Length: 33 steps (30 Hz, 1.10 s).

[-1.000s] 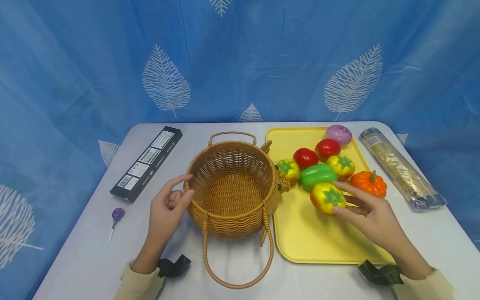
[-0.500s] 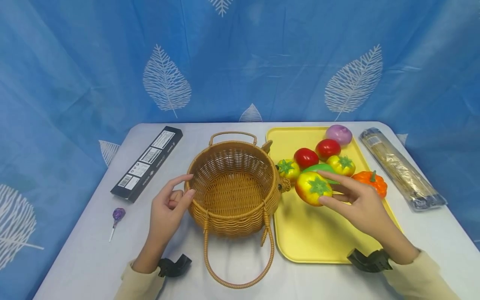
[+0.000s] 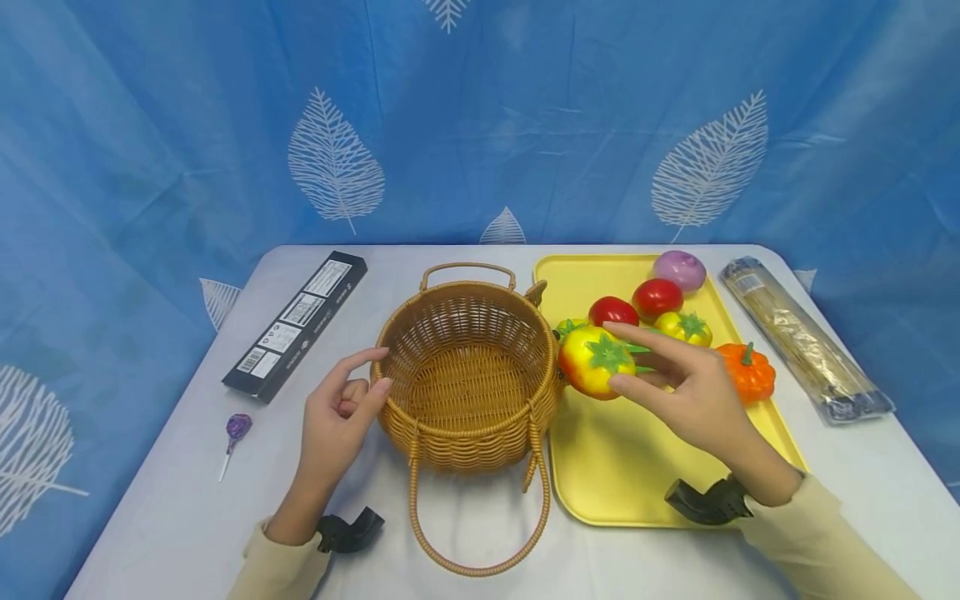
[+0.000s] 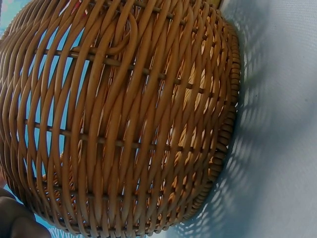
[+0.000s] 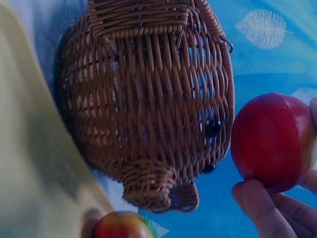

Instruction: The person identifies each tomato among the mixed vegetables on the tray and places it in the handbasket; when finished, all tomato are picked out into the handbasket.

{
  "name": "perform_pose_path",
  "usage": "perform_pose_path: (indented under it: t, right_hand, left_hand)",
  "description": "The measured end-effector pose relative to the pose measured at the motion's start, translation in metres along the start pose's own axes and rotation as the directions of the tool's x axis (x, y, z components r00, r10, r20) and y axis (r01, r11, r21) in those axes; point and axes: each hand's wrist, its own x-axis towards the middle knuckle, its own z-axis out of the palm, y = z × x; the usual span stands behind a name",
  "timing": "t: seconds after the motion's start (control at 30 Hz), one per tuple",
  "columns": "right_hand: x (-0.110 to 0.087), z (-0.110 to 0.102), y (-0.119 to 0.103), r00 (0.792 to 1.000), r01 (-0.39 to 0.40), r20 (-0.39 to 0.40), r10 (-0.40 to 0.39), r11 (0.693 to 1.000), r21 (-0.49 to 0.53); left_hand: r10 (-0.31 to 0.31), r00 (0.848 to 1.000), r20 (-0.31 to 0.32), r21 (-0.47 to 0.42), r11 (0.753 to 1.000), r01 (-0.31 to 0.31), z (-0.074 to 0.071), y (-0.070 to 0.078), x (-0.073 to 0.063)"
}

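My right hand (image 3: 697, 404) pinches a toy fruit (image 3: 592, 362), yellow and red with a green star-shaped top, between thumb and fingers. It is held up beside the right rim of the wicker basket (image 3: 465, 450), over the yellow tray (image 3: 622, 475). In the right wrist view the toy fruit (image 5: 270, 141) shows its red underside. My left hand (image 3: 335, 421) holds the basket's left rim with thumb and index finger, the other fingers curled in. The basket is open-topped with nothing inside, and an animal snout sticks out on its right.
On the tray lie a purple toy onion (image 3: 679, 271), red toy fruits (image 3: 657, 298), another yellow one (image 3: 684, 328) and an orange toy pumpkin (image 3: 747, 373). A plastic-wrapped pack (image 3: 806, 337) lies right; a black box (image 3: 296, 325) and lollipop (image 3: 237, 429) lie left.
My right hand has carried the toy fruit left and slightly up, from over the tray to the basket's right rim. My left hand stays at the basket's left rim.
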Motion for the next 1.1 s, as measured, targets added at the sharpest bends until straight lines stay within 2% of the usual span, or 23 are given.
perform_pose_path:
  t: [0.27,0.6,0.73,0.9,1.1]
  right_hand:
    - [0.012,0.012,-0.010,0.999,0.027,0.016,-0.029,0.992,0.121]
    - [0.027,0.033,-0.021,0.997,0.080,0.004,-0.080,0.993,0.086]
    - [0.032,0.042,-0.022,0.994,0.104,0.014,-0.106,0.988,0.113]
    - [0.034,0.050,-0.026,0.995,0.085,0.035,-0.091,0.985,0.152]
    - [0.039,0.057,-0.030,0.992,0.110,0.045,-0.118,0.982,0.153]
  left_hand:
    - [0.006,1.000,0.001,0.007,1.000,-0.006,0.000,0.000,0.000]
    - [0.001,1.000,0.002,0.011,1.000,-0.001,0.000,0.001,0.000]
    - [0.001,1.000,0.001,0.009,1.000,-0.001,0.000,0.002,0.000]
    - [0.000,1.000,0.003,0.005,1.000,0.000,0.001,0.002,0.000]
    - [-0.005,1.000,0.004,0.004,1.000,0.005,0.001,0.001,0.000]
